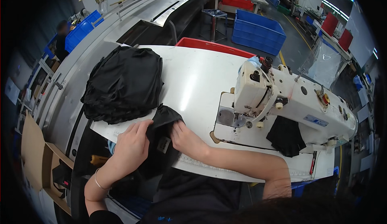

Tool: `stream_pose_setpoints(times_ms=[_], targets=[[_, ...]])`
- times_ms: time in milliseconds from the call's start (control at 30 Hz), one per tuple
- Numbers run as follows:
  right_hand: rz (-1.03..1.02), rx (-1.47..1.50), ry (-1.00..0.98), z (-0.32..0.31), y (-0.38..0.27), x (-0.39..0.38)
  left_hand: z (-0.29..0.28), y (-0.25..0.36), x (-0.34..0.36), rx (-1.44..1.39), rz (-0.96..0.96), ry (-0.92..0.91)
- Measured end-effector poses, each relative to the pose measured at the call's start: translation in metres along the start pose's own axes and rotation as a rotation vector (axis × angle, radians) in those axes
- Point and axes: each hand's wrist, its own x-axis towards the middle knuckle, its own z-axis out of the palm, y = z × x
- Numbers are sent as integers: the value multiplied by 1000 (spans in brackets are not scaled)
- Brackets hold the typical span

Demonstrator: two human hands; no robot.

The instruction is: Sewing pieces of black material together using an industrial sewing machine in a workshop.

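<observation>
Between my hands a piece of black fabric (158, 158) hangs over the front edge of the white sewing table (189, 70), with a small pale label on it. My left hand (133, 145) pinches its left side, the thumb and fingers pressed together. On the other side my right hand (186, 140) is closed on the cloth, its fingertips partly hidden by the fabric. A thick stack of black fabric pieces (123, 84) lies just beyond, at the table's left. To the right stands a white sewing machine (258, 88), apart from both hands.
Another black fabric piece (286, 135) lies under the machine's arm. A red-handled tool (313, 163) rests at the right edge. Behind the table are a red bin (213, 45) and a blue crate (258, 32). An open cardboard box (36, 151) stands at left; a person (61, 40) is far left.
</observation>
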Motion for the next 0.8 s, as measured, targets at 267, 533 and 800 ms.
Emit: stream_pose_setpoints(times_ms=[267,533,800], targets=[[237,247,-248,-9,-10,-6,60,19,50,112,36,608],[289,935,49,-13,-13,-125,166,43,132,-199,429,53],[185,978,65,1,22,-156,205,22,176,-409,425,-88]])
